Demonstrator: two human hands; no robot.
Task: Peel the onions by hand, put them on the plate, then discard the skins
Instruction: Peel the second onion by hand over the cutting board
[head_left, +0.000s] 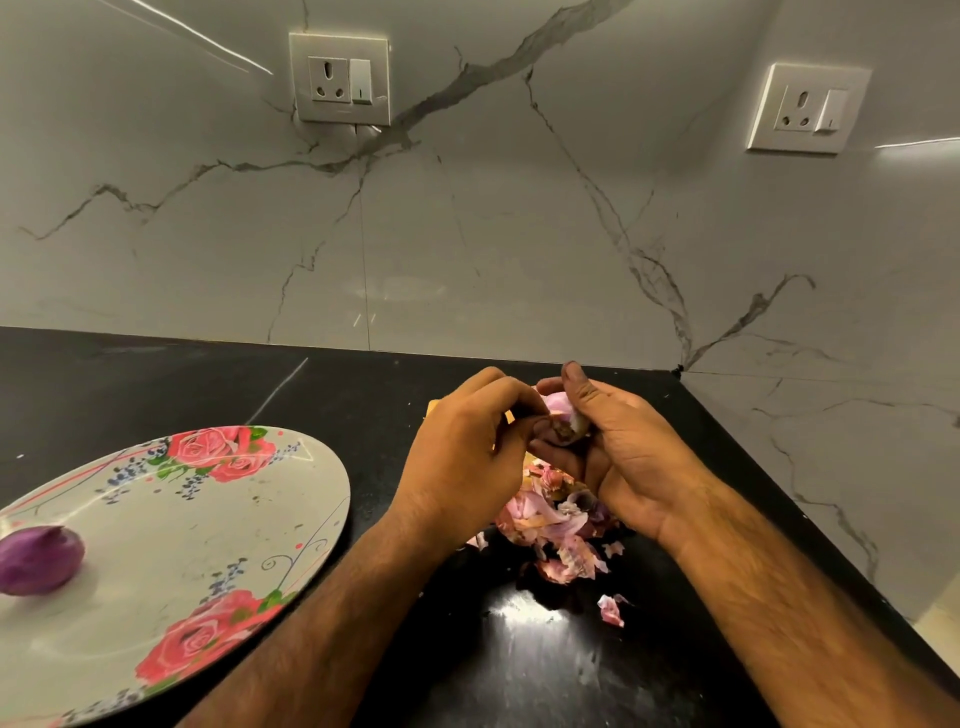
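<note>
Warm, rather dim light comes from above. Thin bright streaks glare on the marble wall (467, 234) at far left and right; a white hotspot gleams on the near black counter (540, 660). Wide-angle distortion stretches the plate (182, 525) at near left, where the peeled onion (39, 558) blurs.

- The countertop (208, 384) was black, glossy in front, and met the marbled wall in a corner at the right rear.
- A round plate (171, 530) with a rose pattern rested on it at the left.
- A heap of pink and purple onion skins (550, 525) lay right of the plate, apart from it.
- One loose scrap (610, 610) lay just in front of the heap.
</note>
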